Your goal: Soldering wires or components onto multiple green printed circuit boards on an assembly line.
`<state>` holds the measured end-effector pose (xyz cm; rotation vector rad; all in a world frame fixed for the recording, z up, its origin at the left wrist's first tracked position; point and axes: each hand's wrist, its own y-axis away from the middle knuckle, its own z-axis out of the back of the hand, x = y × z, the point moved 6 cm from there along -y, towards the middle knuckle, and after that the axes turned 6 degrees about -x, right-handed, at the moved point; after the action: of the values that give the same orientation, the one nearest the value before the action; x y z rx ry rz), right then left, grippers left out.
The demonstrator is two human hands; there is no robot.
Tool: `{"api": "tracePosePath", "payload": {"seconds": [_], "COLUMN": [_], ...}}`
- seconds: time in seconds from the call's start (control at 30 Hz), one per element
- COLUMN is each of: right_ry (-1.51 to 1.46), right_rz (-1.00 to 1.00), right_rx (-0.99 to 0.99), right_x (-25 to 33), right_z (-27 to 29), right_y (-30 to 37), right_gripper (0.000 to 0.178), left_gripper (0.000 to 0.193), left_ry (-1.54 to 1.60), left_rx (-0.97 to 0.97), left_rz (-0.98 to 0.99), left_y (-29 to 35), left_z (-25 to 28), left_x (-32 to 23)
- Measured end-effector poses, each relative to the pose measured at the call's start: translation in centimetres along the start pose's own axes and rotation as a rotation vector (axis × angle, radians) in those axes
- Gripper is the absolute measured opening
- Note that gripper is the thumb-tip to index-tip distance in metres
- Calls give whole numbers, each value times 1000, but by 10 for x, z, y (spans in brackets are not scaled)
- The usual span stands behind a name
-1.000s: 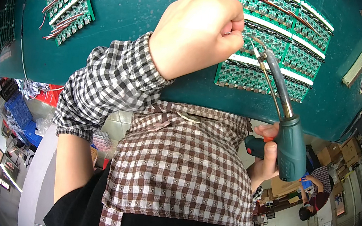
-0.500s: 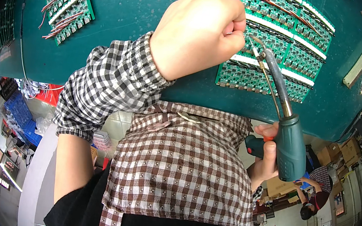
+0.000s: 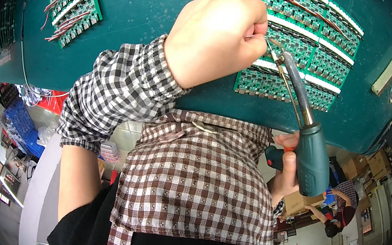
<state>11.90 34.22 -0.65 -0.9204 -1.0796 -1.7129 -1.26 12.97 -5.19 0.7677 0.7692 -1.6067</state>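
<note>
My right hand [image 3: 287, 172] grips a green soldering gun [image 3: 314, 160] with a bent metal barrel and a thin feed tube alongside. Its tip touches or nearly touches the green circuit board panel [image 3: 329, 68], right by the fingertips of my left hand [image 3: 219, 36]. The left thumb and fingers are pinched together over the panel's left side; a thin pale sliver shows between them, too small to name. White connector strips run in rows across the panel. Red, black and white wires [image 3: 303, 6] lie over its upper part.
Another board panel [image 3: 75, 5] with wires lies at the left of the green table [image 3: 131, 10]. A pale bar [image 3: 388, 71] lies at the right, near tools and cables. Below right, another person [image 3: 339, 216] sits by cardboard boxes. A blue crate [image 3: 22, 122] stands lower left.
The soldering gun has shifted slightly left, its tip closer to my left fingertips. My left hand has barely moved. The other person's arm has stretched out to the left.
</note>
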Motion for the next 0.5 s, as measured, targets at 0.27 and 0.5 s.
{"api": "tracePosePath", "payload": {"seconds": [0.27,0.5], "right_ry": [-6,0], "right_rz": [21,39], "right_rx": [-14,10], "right_x": [-1,1], "right_z": [0,-2], "right_y": [0,-1], "right_gripper": [34,30], "left_gripper": [9,9], "left_ry": [-10,-8], "left_rx": [-8,-19], "left_rz": [-17,-15], "left_y": [0,1], "left_z": [-1,1], "left_x": [-1,-1]}}
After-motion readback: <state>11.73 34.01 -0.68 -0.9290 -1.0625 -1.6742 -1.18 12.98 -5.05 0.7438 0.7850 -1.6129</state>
